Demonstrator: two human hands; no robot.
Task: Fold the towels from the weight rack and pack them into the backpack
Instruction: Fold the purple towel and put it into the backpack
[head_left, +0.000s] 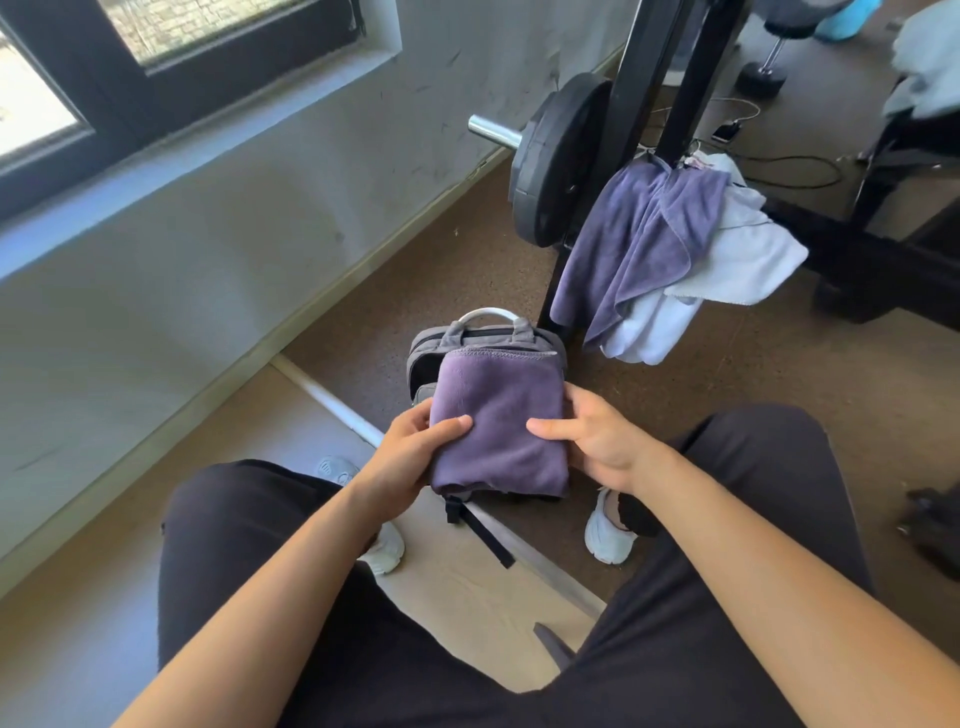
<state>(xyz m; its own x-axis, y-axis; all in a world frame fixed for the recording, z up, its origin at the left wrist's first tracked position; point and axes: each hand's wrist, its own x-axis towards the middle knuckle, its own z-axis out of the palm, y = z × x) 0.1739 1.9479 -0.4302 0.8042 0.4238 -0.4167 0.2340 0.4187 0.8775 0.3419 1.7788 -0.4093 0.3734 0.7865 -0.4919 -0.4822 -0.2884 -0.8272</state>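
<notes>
A pale plastered wall (260, 234) with a dark-framed window fills the left side, and a brown speckled floor (727, 389) runs to the right of it. The black steel weight rack (628, 104) stands upright at the top right, with a round black weight plate (550, 161) on a chrome peg on its left. Two towels hang bunched from the rack: a dusky blue-purple terry towel (634, 244) partly overlaps a pale white towel (737, 260), whose lower end droops close to the floor. Just left of the rack's foot, a grey fabric backpack (423, 358) stands on the floor with its carry handle up and a dark gap at its left side. A folded purple towel (498, 415) is held in front of it and hides most of the bag; whether the two touch cannot be told. The left hand (410, 452) grips the folded towel's left edge, thumb on top and fingers tucked beneath. The right hand (597, 436) clasps the right edge the same way. A white shoe (608, 530) rests on the floor below the right hand.
</notes>
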